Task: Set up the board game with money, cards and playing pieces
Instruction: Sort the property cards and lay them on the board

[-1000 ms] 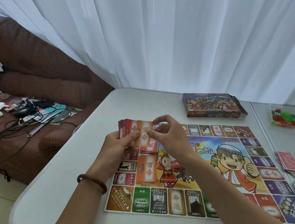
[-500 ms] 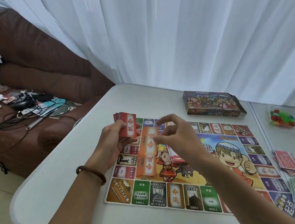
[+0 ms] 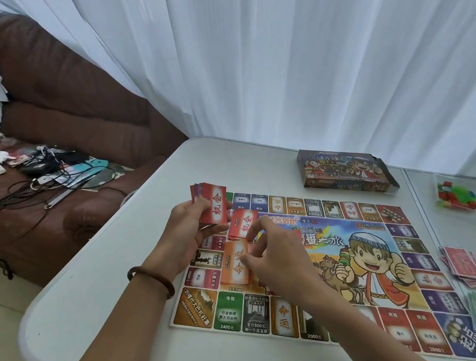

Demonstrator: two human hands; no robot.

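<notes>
While left hand [image 3: 185, 232] grips the card deck [image 3: 214, 205], right hand [image 3: 282, 258] pinches one orange card [image 3: 235, 265] on the game board [image 3: 407, 246]; card lies between hands, long axis toward deck.

A brown sofa [image 3: 75, 113] strewn with cables [image 3: 7, 198] stands beside white curtains [image 3: 301, 41].

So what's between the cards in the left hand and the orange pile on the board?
A red card pile lies on the board between the stack in the left hand and the orange pile, in the head view.
</notes>
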